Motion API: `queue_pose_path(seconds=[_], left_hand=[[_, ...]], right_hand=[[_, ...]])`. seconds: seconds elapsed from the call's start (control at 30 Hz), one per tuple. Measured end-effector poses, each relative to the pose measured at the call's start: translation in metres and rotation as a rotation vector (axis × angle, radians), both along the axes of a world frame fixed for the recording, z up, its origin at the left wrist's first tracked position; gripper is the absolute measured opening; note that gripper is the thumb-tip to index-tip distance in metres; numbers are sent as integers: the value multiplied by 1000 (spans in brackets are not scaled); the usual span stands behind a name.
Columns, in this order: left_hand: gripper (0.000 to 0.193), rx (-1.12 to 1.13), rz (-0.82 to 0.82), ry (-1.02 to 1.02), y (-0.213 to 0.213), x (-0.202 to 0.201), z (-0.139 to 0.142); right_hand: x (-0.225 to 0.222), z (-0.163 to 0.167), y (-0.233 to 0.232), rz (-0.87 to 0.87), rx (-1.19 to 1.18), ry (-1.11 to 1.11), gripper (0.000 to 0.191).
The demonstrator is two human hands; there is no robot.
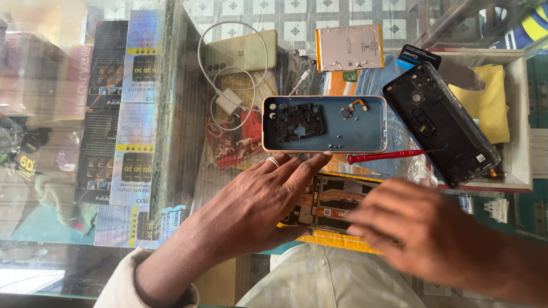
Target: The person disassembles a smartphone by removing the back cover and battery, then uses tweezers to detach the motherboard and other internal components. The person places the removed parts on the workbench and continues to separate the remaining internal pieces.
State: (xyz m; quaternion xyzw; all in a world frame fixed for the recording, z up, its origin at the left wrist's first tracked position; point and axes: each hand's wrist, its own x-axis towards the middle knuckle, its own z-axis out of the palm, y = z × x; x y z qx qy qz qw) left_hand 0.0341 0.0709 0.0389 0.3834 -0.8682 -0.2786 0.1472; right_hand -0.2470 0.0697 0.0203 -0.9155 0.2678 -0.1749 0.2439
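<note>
An opened phone with its circuit boards showing lies on the glass counter under both hands. My left hand, a ring on one finger, rests flat on the phone's left end. My right hand is blurred and hovers over the phone's right end; whether it holds anything cannot be told. Just beyond the hands a blue phone case lies like a tray, holding a black plastic frame, a small flex part and tiny screws. A red-handled screwdriver lies beside the case.
A black phone back cover leans on a white tray with yellow cloth. A phone battery, a beige phone and a white charger with cable lie farther back. Boxed goods show under the glass at left.
</note>
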Motion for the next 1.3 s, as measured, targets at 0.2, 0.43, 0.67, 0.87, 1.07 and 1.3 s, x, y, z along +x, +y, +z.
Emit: queue_pose_path(seconds=[0.2, 0.43, 0.67, 0.87, 1.07, 1.3], left_hand=[[103, -2, 7, 21, -1, 0, 2], [102, -11, 17, 41, -1, 4, 0], [105, -12, 3, 23, -4, 3, -3], [101, -7, -8, 2, -4, 2, -5], [100, 5, -23, 4, -5, 3, -2], [104, -13, -17, 16, -1, 5, -2]], right_hand=[[33, -8, 12, 51, -127, -46, 26], [40, -21, 14, -15, -10, -38, 16], [42, -28, 7, -57, 200, -69, 10], [39, -34, 7, -43, 181, -101, 13], [34, -36, 8, -51, 214, -123, 14], [39, -28, 7, -2, 153, -81, 17]])
